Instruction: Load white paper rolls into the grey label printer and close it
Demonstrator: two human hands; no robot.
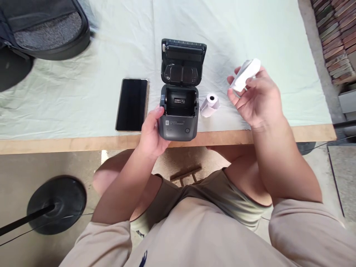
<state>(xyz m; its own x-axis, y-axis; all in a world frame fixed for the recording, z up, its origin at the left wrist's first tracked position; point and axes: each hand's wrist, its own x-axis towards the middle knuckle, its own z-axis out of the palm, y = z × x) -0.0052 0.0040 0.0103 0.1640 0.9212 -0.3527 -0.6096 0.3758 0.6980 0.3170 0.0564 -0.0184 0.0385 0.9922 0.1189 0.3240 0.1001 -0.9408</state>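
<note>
A small dark grey printer [179,122] stands at the table's front edge with its lid [183,61] swung open and its paper bay empty. My left hand [151,131] grips the printer's left side. My right hand [257,98] is raised over the table to the right and holds a white paper roll [246,74] between the fingers. A second white paper roll [210,105] lies on the cloth just right of the printer.
A black phone [132,104] lies face up left of the printer. A dark bag [47,29] sits at the far left corner. A pale green cloth [250,29] covers the wooden table [55,144]. A black stand base [57,204] is on the floor.
</note>
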